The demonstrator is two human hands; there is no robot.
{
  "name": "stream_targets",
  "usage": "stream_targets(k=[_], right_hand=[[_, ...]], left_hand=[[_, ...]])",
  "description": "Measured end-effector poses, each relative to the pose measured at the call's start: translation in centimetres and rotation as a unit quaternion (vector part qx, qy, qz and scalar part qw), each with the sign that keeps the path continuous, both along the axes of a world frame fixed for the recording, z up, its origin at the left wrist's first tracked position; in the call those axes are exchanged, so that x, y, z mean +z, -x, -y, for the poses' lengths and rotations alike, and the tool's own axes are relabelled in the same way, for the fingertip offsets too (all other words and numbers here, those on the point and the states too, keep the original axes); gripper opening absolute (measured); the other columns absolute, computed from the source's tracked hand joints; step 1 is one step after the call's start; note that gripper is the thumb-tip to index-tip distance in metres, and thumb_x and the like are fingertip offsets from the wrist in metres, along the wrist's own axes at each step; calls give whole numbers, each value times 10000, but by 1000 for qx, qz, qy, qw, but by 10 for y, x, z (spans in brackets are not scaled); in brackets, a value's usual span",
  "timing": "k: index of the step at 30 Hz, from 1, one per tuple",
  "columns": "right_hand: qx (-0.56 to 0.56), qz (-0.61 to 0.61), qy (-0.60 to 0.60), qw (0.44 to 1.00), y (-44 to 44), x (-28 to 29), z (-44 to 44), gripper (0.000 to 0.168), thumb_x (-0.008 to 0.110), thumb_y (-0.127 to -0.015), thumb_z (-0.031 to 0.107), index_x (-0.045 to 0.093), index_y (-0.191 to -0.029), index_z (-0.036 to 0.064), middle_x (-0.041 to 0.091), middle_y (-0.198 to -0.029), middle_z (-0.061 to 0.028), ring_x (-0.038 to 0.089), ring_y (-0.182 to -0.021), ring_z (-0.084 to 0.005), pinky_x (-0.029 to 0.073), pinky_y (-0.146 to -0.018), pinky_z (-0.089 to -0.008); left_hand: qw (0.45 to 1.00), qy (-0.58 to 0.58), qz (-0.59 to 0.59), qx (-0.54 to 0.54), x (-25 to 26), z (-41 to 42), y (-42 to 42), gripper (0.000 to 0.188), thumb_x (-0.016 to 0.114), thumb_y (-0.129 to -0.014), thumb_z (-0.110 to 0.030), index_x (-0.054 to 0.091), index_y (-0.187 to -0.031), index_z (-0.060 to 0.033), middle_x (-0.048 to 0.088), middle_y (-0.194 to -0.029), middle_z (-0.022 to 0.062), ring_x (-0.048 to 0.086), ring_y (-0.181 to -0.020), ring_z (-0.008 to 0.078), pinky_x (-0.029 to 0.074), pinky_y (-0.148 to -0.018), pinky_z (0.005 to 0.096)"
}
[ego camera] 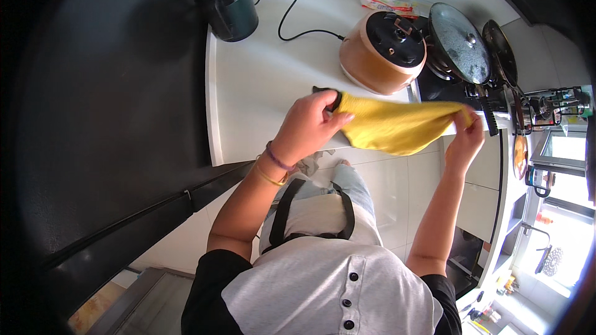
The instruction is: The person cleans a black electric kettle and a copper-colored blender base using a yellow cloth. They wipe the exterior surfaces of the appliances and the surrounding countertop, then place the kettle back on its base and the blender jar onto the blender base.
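A yellow cloth [396,123] with a dark edge hangs stretched between both hands, over the front edge of the white countertop [260,97]. My left hand [313,118] pinches its dark end between thumb and fingers. At the other end, my right hand [468,132] grips the yellow corner, slightly blurred. Just beyond the cloth stands a copper-coloured electric cooker [372,63] with a black lid. Its black cord runs left across the counter.
A dark lidded container [228,4] stands at the back left. Behind the cooker lies a printed plastic packet [389,3]. On the right, a glass-lidded pan [458,44] sits on the black hob, its handle projecting forward; another pan [500,51] leans beyond. A tall black surface [116,102] bounds the left.
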State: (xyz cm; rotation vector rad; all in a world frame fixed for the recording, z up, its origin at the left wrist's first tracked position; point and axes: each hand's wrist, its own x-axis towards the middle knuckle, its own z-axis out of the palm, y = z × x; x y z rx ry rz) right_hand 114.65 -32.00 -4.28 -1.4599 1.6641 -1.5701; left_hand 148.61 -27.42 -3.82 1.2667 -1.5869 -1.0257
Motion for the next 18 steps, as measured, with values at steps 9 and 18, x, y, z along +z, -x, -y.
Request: stream_targets(k=[9,18], right_hand=[[132,-68,39,988,-48,-130,123,646,391,-1050,356,148,-1574,66,142,-1637,-155,86,-1521,-293,78,-1217,-379],[166,209,5,964,-8,-188,109,662,421,-827,21,314,-1481,14,318,-1554,-171,269,-1464,-325,195,-1203,-400]], left_hand=[[936,237,230,123,-46,118,64,545,689,-884,-395,528,-1288,-67,572,-1246,180,545,-1153,363,449,-977,449],[893,203,357,184,-44,218,139,751,782,-758,-498,547,-1356,-109,541,-1326,232,508,-1226,412,413,-1039,482]])
